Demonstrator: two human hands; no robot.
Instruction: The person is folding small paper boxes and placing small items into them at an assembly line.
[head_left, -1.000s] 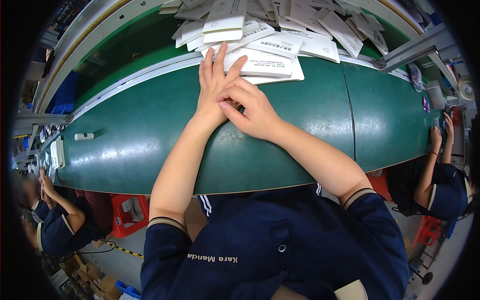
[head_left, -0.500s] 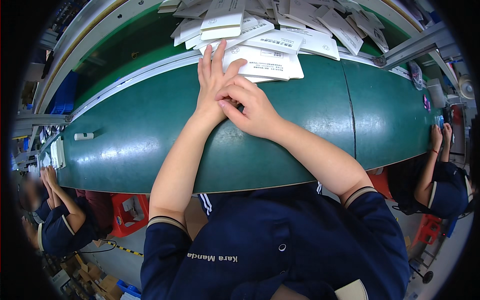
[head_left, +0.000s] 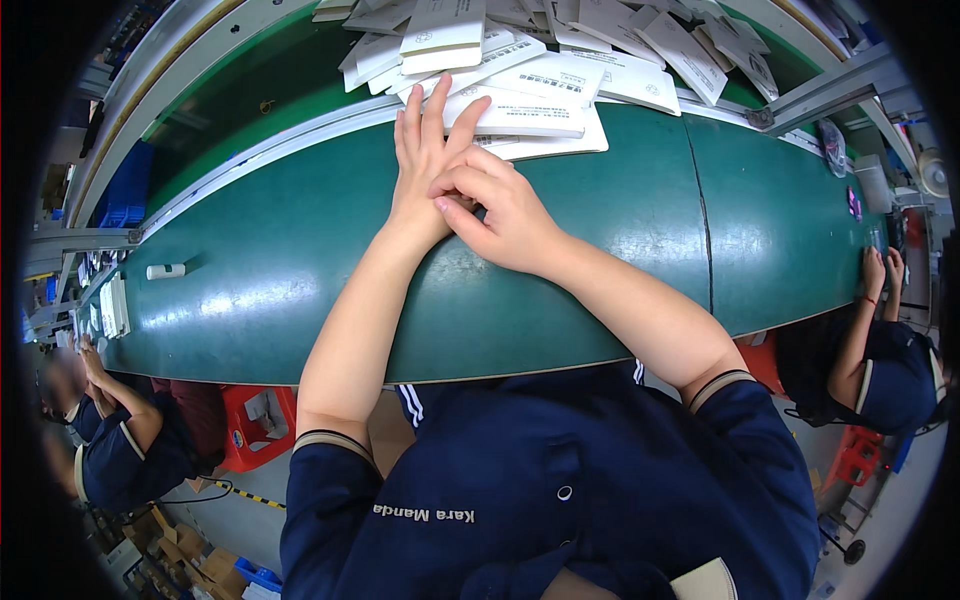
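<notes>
Two bare hands meet near the middle of one green table point(head_left: 560, 315), with their owner seated at six o'clock. The left hand point(head_left: 425, 165) lies wide open, back up, pointing toward twelve; I count four spread fingers, and it grips nothing I can see. The right hand point(head_left: 500, 205) comes in from four o'clock, half curled, its thumb and bent fingers over the back of the left hand; whether they pinch the skin or merely rest there I can't tell.

From twelve to one o'clock sprawls one heap of flat white boxes point(head_left: 530, 118), well over a dozen, too overlapped for an exact count. The nearest two lie one on the other, just beyond the right hand; two left fingertips overlap the heap's edge from where I stand, though contact is unclear.

One small white cylinder point(head_left: 166, 271) lies at nine o'clock, with one white stack point(head_left: 115, 308) slightly below it. One blue bin point(head_left: 127, 185) sits near ten. One purple item point(head_left: 853, 204) lies at three, near a co-worker's two raised hands point(head_left: 874, 272). One red stool point(head_left: 240, 435) stands at eight, another point(head_left: 858, 458) at four.
</notes>
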